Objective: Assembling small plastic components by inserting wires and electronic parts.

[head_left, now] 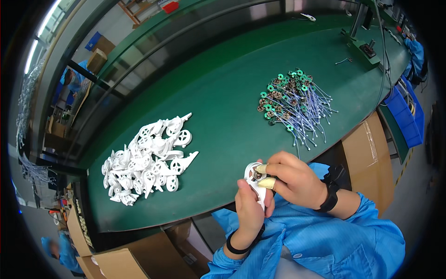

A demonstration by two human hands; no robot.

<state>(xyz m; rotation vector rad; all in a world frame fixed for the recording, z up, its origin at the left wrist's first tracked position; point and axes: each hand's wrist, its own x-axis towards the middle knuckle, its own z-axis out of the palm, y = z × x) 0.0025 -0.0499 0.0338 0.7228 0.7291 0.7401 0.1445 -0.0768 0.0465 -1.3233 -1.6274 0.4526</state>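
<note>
1. Green covers the whole work table (223,93), and behind it stands a long rail with shelves and cardboard boxes.

2. On the left part of the table lies a heap of white plastic parts (146,158), each with a round ring at one end and a pointed tail. Further right, well apart from it, lies a second heap, of small round motors (288,100) with green rings and thin pale wires spreading toward the table edge.

3. Near the front edge, above the blue-sleeved lap, both hands meet around one white plastic piece (254,179).

4. The left hand (251,209) is closed around the tail of this piece and holds it upright, ring end up.

5. The right hand (297,179), with yellowish finger covers on two fingertips, has its fingers pressed together on the ring, where something small and brown sits, probably one motor, though it is too small to be sure.

6. As I judge it, the work is far from finished: both heaps are large, and I see no separate group of joined pieces on the table, so only this one piece seems in progress.

7. Blue bins (409,111) hang at the right, and another person in blue is at the lower left corner.
</note>
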